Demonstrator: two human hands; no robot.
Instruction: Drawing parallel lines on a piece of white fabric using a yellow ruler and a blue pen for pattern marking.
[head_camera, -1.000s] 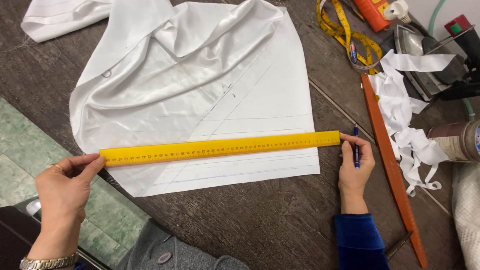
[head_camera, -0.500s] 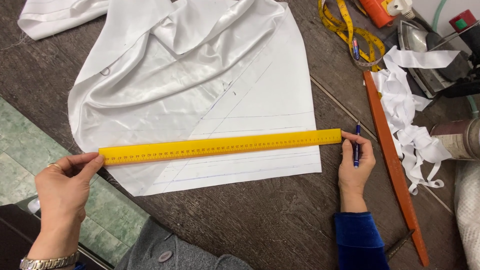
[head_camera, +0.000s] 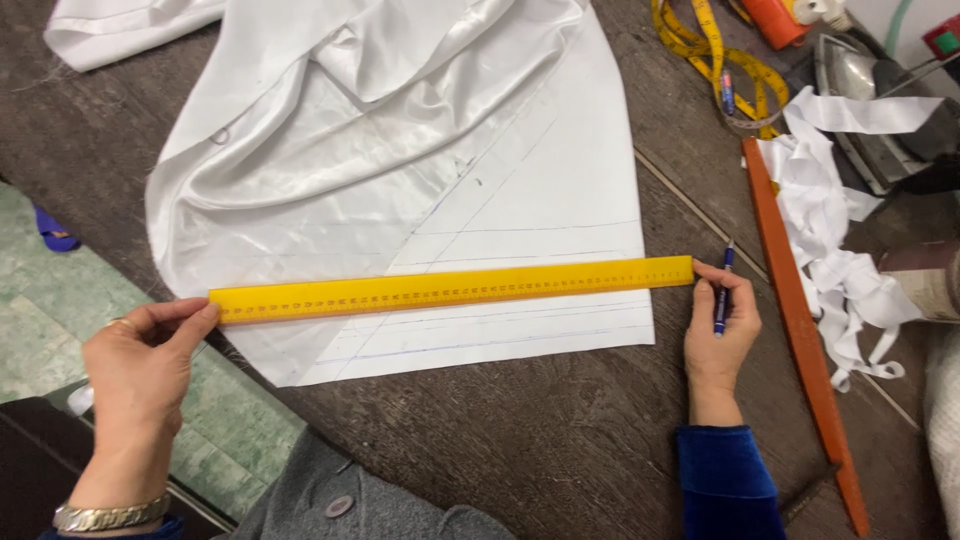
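Observation:
A long yellow ruler (head_camera: 450, 288) lies across the lower part of a white satin fabric (head_camera: 400, 150) marked with drawn lines. My left hand (head_camera: 145, 365) pinches the ruler's left end at the table's edge. At the ruler's right end, my right hand (head_camera: 722, 335) touches it with the fingertips while gripping a blue pen (head_camera: 722, 290) upright between the fingers. Both hands rest beside the cloth on the dark wooden table (head_camera: 520, 440).
An orange wooden strip (head_camera: 800, 330) lies to the right of my right hand. White fabric strips (head_camera: 835, 230) pile beyond it. A yellow measuring tape (head_camera: 715, 60) and an iron (head_camera: 870, 95) sit at the far right. Green floor (head_camera: 60, 320) shows below the table's left edge.
The ruler and both hands keep their place on the fabric; only the view shifts slightly.

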